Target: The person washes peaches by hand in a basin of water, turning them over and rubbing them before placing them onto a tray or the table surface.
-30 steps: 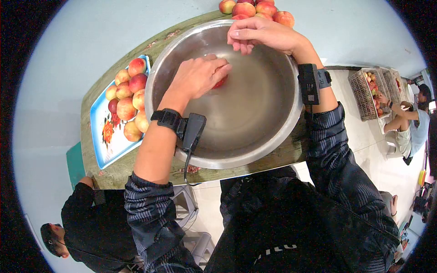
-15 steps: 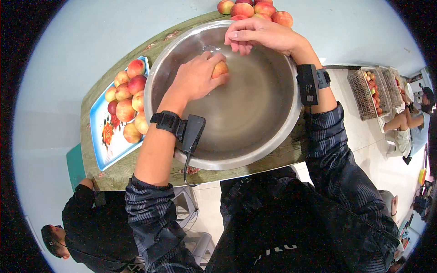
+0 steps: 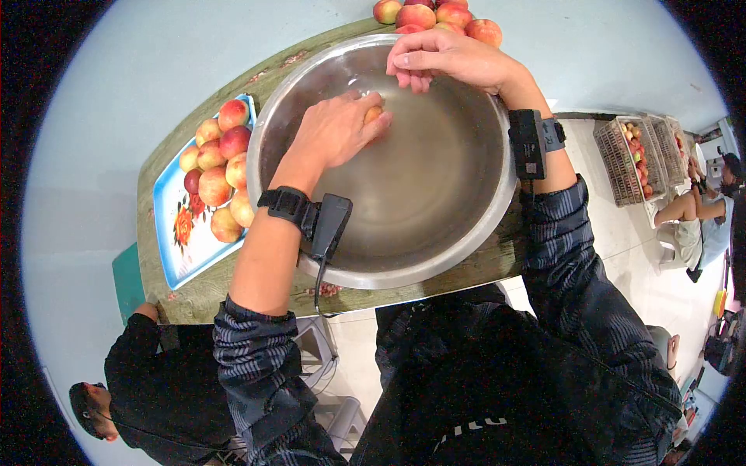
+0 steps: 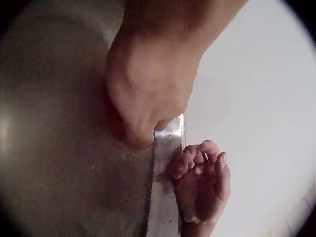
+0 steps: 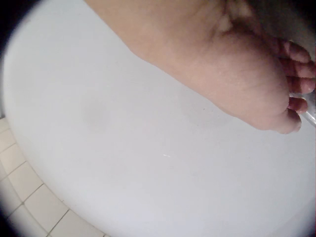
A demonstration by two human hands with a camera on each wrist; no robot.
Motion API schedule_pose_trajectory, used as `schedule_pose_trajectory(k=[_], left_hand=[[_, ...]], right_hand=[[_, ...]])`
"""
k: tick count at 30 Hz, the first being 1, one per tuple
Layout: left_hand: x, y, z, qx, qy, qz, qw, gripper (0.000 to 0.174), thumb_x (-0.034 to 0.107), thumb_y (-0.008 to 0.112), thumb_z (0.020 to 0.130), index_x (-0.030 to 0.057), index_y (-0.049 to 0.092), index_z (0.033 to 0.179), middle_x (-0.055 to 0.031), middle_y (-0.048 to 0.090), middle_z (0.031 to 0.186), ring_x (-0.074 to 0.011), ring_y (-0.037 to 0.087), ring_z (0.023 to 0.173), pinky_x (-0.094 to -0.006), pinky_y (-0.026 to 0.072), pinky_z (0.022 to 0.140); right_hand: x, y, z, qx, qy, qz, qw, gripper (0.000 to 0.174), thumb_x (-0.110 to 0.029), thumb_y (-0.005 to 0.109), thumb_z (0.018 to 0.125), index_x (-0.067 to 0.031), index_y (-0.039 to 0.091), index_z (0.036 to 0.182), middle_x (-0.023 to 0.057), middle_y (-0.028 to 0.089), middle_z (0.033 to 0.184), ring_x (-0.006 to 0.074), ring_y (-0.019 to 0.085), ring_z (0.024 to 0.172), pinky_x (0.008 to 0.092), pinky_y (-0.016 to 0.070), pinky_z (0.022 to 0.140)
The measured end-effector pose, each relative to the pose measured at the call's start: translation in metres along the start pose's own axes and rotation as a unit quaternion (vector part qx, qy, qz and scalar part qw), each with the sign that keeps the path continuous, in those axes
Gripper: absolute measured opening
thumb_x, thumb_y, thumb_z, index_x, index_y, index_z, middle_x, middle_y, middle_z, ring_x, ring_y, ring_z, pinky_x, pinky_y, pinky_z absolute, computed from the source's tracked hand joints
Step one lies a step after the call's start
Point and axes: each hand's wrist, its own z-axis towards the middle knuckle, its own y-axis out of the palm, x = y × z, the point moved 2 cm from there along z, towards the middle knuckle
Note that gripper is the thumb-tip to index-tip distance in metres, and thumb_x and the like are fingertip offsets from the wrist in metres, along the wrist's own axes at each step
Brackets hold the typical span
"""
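Observation:
My left hand (image 3: 334, 132) is low inside a steel basin (image 3: 273, 233) of cloudy water, its fingers curled round a peach (image 3: 373, 114) that shows only partly between thumb and fingers. In the left wrist view the back of this hand (image 4: 148, 89) hides the fruit. Over the basin's far right rim hangs my right hand (image 3: 454, 60), empty, its fingers loosely bent. The left wrist view shows that right hand (image 4: 202, 187) palm-side beside the rim (image 4: 165, 197); the right wrist view shows its heel and fingers (image 5: 296, 69).
Left of the basin, a blue-edged tray (image 3: 175, 268) holds several peaches. More peaches (image 3: 484, 32) lie behind the basin by the wall. Crates of fruit (image 3: 622, 167) stand on the floor at right near a seated person (image 3: 711, 217). Another person (image 3: 163, 380) is at lower left.
The peach in my left hand has been turned: a red side showed a second ago, then a paler side higher up, and now it sits lower and more covered. My right hand has barely moved.

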Motion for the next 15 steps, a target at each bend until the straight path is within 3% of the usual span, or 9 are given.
schedule_pose_trajectory(k=[6, 9, 12, 15], left_hand=[[0.004, -0.004, 0.000, 0.012, -0.008, -0.007, 1.000, 0.038, 0.041, 0.043, 0.099, 0.0100, 0.063, 0.107, -0.0179, 0.069, 0.101, -0.0391, 0.065, 0.094, -0.0509, 0.0517, 0.081], [0.011, -0.017, -0.002, -0.054, -0.034, -0.004, 0.998, 0.038, 0.040, 0.041, 0.100, 0.0103, 0.064, 0.107, -0.0178, 0.069, 0.100, -0.0389, 0.065, 0.093, -0.0509, 0.0518, 0.081], [0.006, -0.008, 0.000, -0.039, -0.042, 0.025, 0.998, 0.037, 0.038, 0.041, 0.100, 0.0103, 0.064, 0.108, -0.0178, 0.068, 0.104, -0.0377, 0.065, 0.096, -0.0499, 0.0517, 0.082], [-0.005, 0.006, -0.002, 0.076, 0.024, -0.017, 0.997, 0.037, 0.039, 0.042, 0.100, 0.0103, 0.063, 0.110, -0.0173, 0.066, 0.112, -0.0355, 0.064, 0.101, -0.0481, 0.0515, 0.085]], right_hand=[[0.001, 0.000, -0.001, -0.001, -0.011, 0.000, 1.000, 0.037, -0.039, 0.056, 0.099, -0.0037, 0.066, 0.101, -0.0008, 0.062, 0.086, 0.0072, 0.057, 0.077, 0.0219, 0.0481, 0.072], [0.001, 0.000, 0.000, -0.004, -0.006, -0.004, 1.000, 0.037, -0.039, 0.056, 0.099, -0.0037, 0.066, 0.101, -0.0010, 0.062, 0.085, 0.0073, 0.058, 0.078, 0.0217, 0.0481, 0.072], [0.001, 0.000, 0.000, -0.009, -0.004, -0.008, 1.000, 0.037, -0.039, 0.056, 0.099, -0.0035, 0.066, 0.101, -0.0010, 0.062, 0.085, 0.0074, 0.058, 0.078, 0.0215, 0.0482, 0.072], [0.001, -0.001, 0.000, -0.009, -0.008, -0.013, 1.000, 0.037, -0.039, 0.056, 0.099, -0.0036, 0.066, 0.102, -0.0009, 0.062, 0.085, 0.0075, 0.058, 0.078, 0.0215, 0.0481, 0.072]])
